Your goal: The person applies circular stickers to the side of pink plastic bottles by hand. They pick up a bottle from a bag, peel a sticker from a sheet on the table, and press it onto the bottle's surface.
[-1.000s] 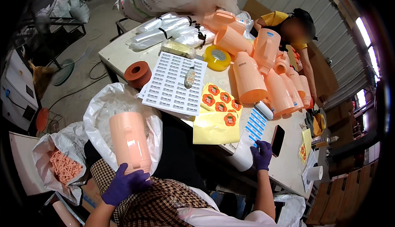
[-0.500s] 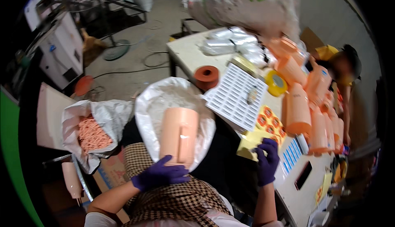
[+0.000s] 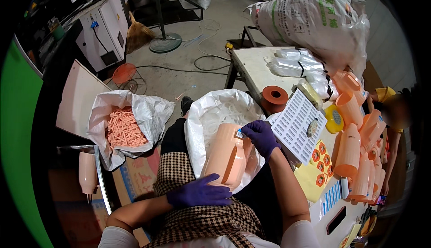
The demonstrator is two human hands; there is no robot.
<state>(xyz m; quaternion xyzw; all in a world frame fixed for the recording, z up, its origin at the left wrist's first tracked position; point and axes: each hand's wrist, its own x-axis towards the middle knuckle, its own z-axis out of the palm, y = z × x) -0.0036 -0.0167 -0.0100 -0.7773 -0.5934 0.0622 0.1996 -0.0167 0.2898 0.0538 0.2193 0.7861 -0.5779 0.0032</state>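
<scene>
A peach plastic jug (image 3: pixel 221 156) leans tilted over my lap, its handle facing up. Gloved in purple, my left hand (image 3: pixel 200 192) lies across the jug's lower end, thumb up along its side and fingers stretched over the base, holding it steady. My right hand (image 3: pixel 261 136), also in a purple glove, is closed at the jug's upper end beside the handle. Its fingertips press on a small white-and-blue sticker (image 3: pixel 239 134) against the jug's surface. Behind the jug, a white sack (image 3: pixel 197 126) stands open with clear plastic inside.
On the table (image 3: pixel 246 64) to the right are a sheet of labels (image 3: pixel 298 124), orange round stickers (image 3: pixel 319 162), a brown roll (image 3: pixel 274 99), yellow tape (image 3: pixel 333 118) and several peach jugs (image 3: pixel 348 151). A sack of peach pieces (image 3: pixel 155 113) stands left. A co-worker (image 3: pixel 391 133) is at far right.
My right hand has moved left from the yellow sticker sheets on the table to the jug's upper end. The jug now tilts to the right; my left hand stays at its base.
</scene>
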